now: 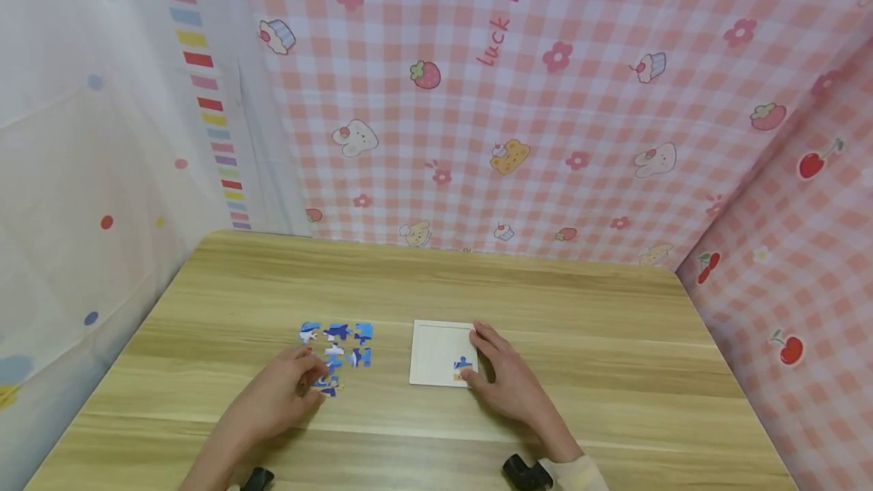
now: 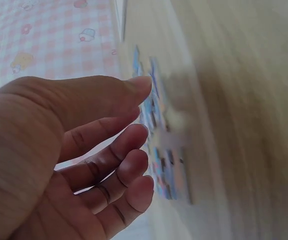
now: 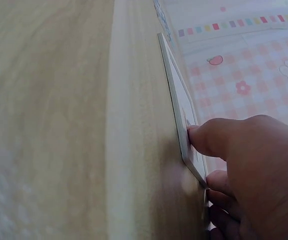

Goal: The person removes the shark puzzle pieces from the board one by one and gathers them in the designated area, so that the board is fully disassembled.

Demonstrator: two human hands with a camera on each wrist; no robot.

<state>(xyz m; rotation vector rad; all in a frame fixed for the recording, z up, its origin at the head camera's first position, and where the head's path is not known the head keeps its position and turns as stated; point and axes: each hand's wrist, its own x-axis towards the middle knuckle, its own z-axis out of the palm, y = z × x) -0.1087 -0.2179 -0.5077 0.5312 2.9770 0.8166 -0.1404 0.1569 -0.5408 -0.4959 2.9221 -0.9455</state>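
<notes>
Above loose jigsaw pieces (image 1: 334, 333) on the left of the table is my left hand (image 1: 283, 392), its fingers loosely bent. In the left wrist view a gap shows between the thumb and the fingers (image 2: 133, 167), with nothing held there. My right hand (image 1: 511, 381) holds a square white puzzle board (image 1: 433, 351) by its right side. The thumb lies on the board's face beside a blue and orange jigsaw piece (image 1: 463, 367) in the lower right corner, partly covering it. The other fingers (image 3: 224, 200) are bent along the board's edge.
The pieces lie in rough rows on a wood-grain table (image 1: 580, 309), left of the board. A pink checked curtain (image 1: 470, 112) hangs behind the table's far edge, and a white dotted cloth (image 1: 102, 173) hangs at the left.
</notes>
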